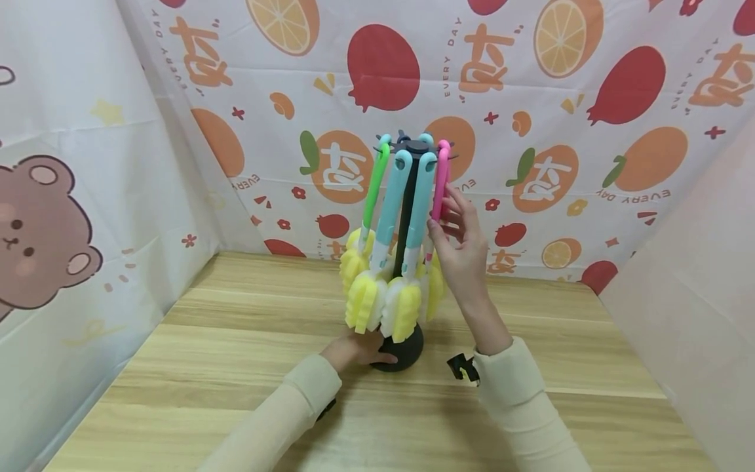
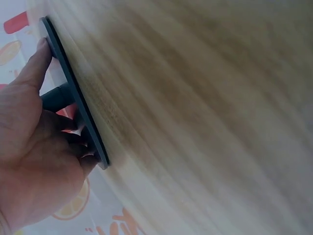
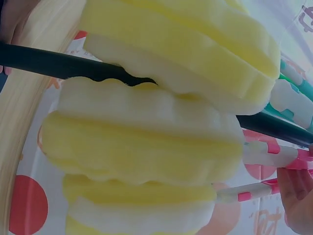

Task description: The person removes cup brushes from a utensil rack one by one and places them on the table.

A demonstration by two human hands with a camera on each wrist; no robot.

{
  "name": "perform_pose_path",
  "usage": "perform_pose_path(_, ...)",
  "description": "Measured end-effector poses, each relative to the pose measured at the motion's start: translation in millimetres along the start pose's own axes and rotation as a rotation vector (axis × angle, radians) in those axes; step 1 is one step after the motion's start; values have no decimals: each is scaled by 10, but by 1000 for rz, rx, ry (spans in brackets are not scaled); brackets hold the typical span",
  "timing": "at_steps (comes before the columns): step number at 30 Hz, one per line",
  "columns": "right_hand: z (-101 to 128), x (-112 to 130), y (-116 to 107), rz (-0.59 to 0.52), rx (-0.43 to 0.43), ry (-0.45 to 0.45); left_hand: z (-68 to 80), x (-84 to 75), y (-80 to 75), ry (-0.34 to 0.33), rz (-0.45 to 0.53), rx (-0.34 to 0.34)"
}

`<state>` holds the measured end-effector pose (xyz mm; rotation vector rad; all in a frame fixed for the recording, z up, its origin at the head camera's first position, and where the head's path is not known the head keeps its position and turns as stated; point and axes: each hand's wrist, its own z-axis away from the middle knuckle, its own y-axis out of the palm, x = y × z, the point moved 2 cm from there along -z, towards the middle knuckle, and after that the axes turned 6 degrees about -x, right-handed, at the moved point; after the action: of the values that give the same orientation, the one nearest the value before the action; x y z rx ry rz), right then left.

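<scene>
Hanging from the rack's top just beside the right hand (image 1: 463, 246), the pink brush (image 1: 440, 180) was judged light, its handle stiff and its sponge head soft; the handle was pinched between raised fingertips. Below, the stand base (image 1: 407, 351) was held down by the left hand (image 1: 356, 347), fingers curled round it.

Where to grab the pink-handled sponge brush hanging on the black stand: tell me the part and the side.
Take the pink-handled sponge brush by its slim handle, midway below the hook, coming from the right as the right hand does. It hangs upright on the outside of the black stand; the soft yellow sponge heads crowd together below, so probably harder to grasp.
</scene>
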<state>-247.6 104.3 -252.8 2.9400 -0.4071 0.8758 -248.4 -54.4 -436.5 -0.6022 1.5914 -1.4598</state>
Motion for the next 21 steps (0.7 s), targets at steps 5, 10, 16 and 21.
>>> perform_pose_path(5,-20,14,-10,9,11,18,-6,-13,-17,19,-5,-12)
perform_pose_path(10,-54,219,-4,17,12,25,-22,-7,-16,24,-21,-13)
perform_pose_path(16,-105,266,3,9,11,16,-27,-9,-5,-2,-55,17)
perform_pose_path(21,-148,69,-5,-16,9,-25,-34,1,20,-30,-51,58)
